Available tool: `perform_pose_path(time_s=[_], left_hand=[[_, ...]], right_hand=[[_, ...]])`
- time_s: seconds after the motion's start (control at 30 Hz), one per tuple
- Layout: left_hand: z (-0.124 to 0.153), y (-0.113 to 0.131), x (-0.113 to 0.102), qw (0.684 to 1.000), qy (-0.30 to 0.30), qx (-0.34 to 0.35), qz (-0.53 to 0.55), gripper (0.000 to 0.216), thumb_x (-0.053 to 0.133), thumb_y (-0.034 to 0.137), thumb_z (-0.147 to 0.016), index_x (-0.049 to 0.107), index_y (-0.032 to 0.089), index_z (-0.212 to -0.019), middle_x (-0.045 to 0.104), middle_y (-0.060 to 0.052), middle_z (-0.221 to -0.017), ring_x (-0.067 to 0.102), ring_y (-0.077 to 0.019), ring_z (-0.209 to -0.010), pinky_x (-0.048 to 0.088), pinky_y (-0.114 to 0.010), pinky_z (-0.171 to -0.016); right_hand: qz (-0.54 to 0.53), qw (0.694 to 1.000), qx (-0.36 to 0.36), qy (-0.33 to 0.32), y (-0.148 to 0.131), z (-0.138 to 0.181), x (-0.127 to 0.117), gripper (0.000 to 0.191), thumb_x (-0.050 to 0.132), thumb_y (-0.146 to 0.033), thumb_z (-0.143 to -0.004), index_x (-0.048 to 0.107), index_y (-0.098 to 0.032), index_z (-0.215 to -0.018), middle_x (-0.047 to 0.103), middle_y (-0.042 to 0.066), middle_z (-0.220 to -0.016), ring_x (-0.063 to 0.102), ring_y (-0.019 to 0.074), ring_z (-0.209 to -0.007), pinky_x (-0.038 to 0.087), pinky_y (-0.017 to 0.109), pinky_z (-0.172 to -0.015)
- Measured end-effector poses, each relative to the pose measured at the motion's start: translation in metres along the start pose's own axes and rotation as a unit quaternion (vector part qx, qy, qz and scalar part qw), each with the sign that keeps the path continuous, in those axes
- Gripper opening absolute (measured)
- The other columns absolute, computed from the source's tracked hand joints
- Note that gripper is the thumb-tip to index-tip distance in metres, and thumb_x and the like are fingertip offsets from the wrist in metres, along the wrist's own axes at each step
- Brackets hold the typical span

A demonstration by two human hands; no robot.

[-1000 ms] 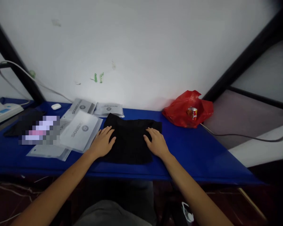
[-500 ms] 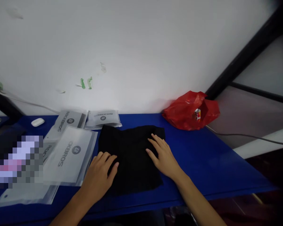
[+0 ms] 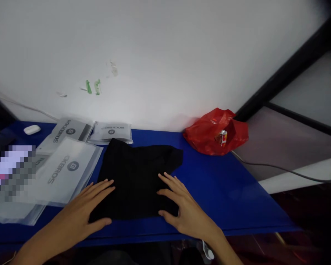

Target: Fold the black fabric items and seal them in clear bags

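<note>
With the black cloth [image 3: 138, 176] as clock centre, the person's left hand [image 3: 81, 213] spreads at eight o'clock, the right hand [image 3: 183, 208] at four; a red bag [image 3: 206, 130] sits at two; printed pouches [image 3: 64, 167] lie from nine to eleven.

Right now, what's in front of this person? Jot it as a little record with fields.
Left hand: fingers spread at the black cloth's left edge
Right hand: fingers spread at its right edge
Surface: blue table
Left side: overlapping printed bags, small white object
Back right: red plastic bag
</note>
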State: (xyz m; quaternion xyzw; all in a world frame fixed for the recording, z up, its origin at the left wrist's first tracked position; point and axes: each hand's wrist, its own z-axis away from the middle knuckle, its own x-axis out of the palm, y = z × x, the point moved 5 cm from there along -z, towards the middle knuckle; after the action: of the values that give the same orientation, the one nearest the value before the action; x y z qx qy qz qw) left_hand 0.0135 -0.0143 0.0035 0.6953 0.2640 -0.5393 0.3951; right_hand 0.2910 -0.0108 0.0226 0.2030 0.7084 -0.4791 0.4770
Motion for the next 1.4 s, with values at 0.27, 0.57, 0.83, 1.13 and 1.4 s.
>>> perform_pose_path(time_s=[0.27,0.57,0.83,1.13,1.4], left_hand=[[0.008,0.010,-0.005,0.999,0.019,0.009,-0.045,0.048,0.053,0.034,-0.085,0.046,0.033,-0.133,0.051,0.001,-0.136,0.053,-0.0224,-0.120,0.044,-0.043,-0.102],[0.017,0.012,0.005,0.998,0.049,-0.019,-0.047,0.048,0.044,0.016,-0.083,0.052,0.031,-0.127,0.050,0.002,-0.137,0.050,-0.0205,-0.123,0.043,-0.042,-0.103],[0.026,-0.004,0.012,0.992,0.120,-0.022,-0.007,0.041,0.047,0.024,-0.086,0.054,0.032,-0.125,0.060,0.001,-0.127,0.056,-0.0194,-0.117,0.044,-0.040,-0.103],[0.026,0.004,-0.008,0.995,0.099,-0.022,0.010,0.033,0.038,0.029,-0.091,0.063,0.030,-0.112,0.066,0.000,-0.113,0.060,-0.0218,-0.108,0.051,-0.039,-0.094],[0.028,-0.001,-0.037,0.988,0.075,-0.100,0.089,0.032,0.040,0.046,-0.091,0.063,0.031,-0.108,0.069,0.002,-0.099,0.066,-0.0190,-0.092,0.055,-0.029,-0.081]], right_hand=[[0.001,1.000,0.015,-0.005,0.004,0.009,0.004,0.036,0.057,-0.032,-0.082,0.058,-0.027,-0.117,0.033,0.003,-0.149,0.020,0.0265,-0.141,0.018,0.057,-0.113],[-0.022,0.998,0.056,0.026,0.003,0.026,0.014,0.047,0.054,-0.022,-0.081,0.051,-0.030,-0.127,0.024,0.000,-0.153,0.012,0.0275,-0.142,0.018,0.062,-0.111],[0.031,0.987,0.075,0.140,0.000,0.028,0.018,0.026,0.049,-0.020,-0.084,0.062,-0.024,-0.106,0.037,0.005,-0.147,0.022,0.0303,-0.139,0.022,0.066,-0.108],[0.024,0.986,0.079,0.142,-0.008,0.026,0.016,0.016,0.049,-0.026,-0.088,0.064,-0.024,-0.091,0.049,0.007,-0.137,0.036,0.0310,-0.134,0.027,0.065,-0.106],[-0.020,0.986,0.091,0.137,-0.024,0.026,-0.003,0.021,0.050,-0.033,-0.088,0.060,-0.021,-0.073,0.054,0.009,-0.133,0.038,0.0311,-0.132,0.032,0.061,-0.105]])
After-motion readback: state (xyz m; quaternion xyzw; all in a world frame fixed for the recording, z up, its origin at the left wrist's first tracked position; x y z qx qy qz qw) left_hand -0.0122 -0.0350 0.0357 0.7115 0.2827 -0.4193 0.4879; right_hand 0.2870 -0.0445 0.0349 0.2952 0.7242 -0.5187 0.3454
